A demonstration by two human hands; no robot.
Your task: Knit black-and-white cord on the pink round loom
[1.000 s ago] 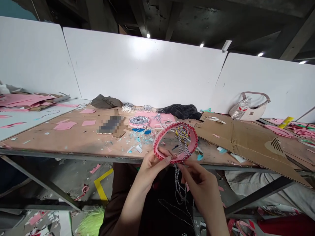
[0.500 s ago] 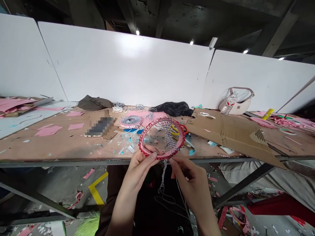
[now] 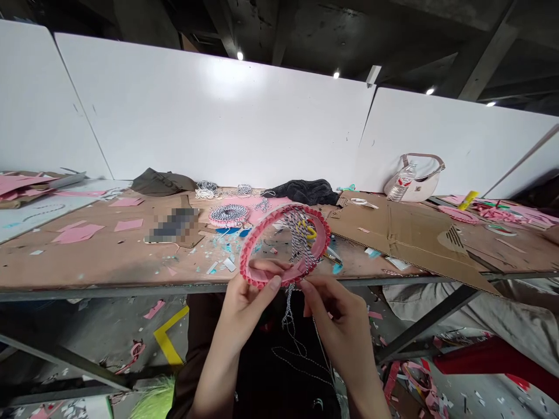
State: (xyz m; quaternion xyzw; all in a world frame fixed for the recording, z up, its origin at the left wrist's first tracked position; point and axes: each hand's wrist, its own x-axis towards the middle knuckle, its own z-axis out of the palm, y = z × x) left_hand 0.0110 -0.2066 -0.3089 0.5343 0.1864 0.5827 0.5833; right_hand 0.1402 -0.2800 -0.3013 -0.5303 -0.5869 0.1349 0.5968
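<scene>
Hoop tilted slightly flatter than before, left hand (image 3: 248,297) pinching pink hoop (image 3: 285,244) rim; right hand (image 3: 336,317) gripping striped cord (image 3: 292,291) below it

Hoop (image 3: 266,230) in my left hand (image 3: 251,297): pink paper, matt, with a crimped, ribbed outer edge.
Cord (image 3: 299,247) across the hoop, at my right hand (image 3: 336,317): twisted black-and-white string, fibrous, dull.
Table (image 3: 109,256) behind the hoop: brown board, matt, scuffed and dusty; its front rail is grey metal.
Cardboard sheet (image 3: 410,238) right of the hoop: raw brown corrugated card, rough.
Scraps (image 3: 78,233) left of the hoop: flat pink paper, matt.
Dark cloth (image 3: 303,191) beyond the hoop: soft, fuzzy fabric.
Bottle (image 3: 400,181) far right of the hoop: clear, glossy plastic.
Wall panels (image 3: 209,116) behind the table: white, smooth, faint sheen.
</scene>
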